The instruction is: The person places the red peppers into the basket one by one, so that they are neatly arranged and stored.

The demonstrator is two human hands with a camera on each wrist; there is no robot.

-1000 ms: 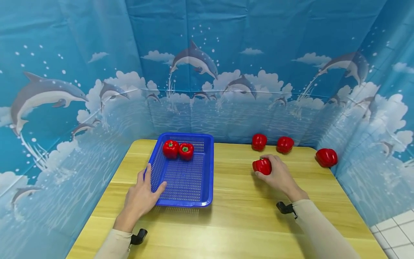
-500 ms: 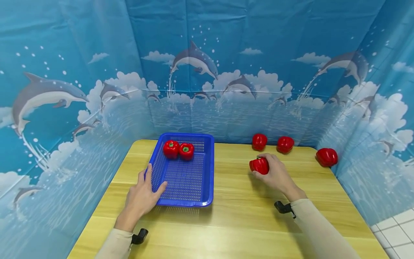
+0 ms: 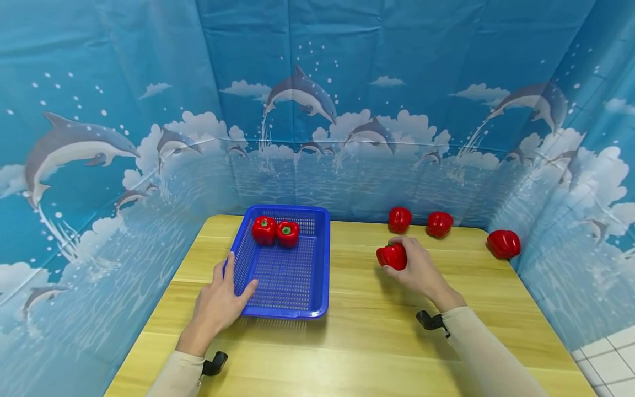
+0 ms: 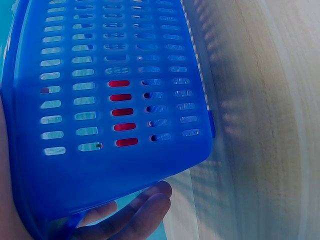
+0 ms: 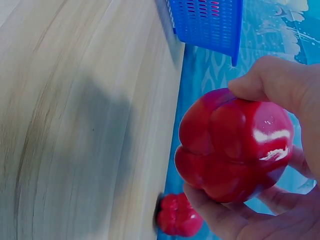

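My right hand (image 3: 421,273) holds a red bell pepper (image 3: 390,257) above the table, thumb on one side and fingers on the other. In the right wrist view this bell pepper (image 5: 235,147) shows its lobed bottom. My left hand (image 3: 215,306) grips the left side of a blue perforated plastic basket (image 3: 324,270), its thumb over the rim. Inside the basket's far left part, two red bell peppers sit side by side: one (image 3: 264,230) by the wall, the other (image 3: 288,235) touching it. Through the slots of the basket wall (image 4: 115,170), the left wrist view shows some red.
Along the table's far edge lie two red bell peppers (image 3: 399,220) (image 3: 439,224), and a third bell pepper (image 3: 503,244) is at the far right corner. A dolphin-print curtain (image 3: 317,171) surrounds the back and sides of the wooden table (image 3: 367,353).
My right hand has moved slightly left toward the basket with the bell pepper in its grip. The left hand and basket have stayed in place.
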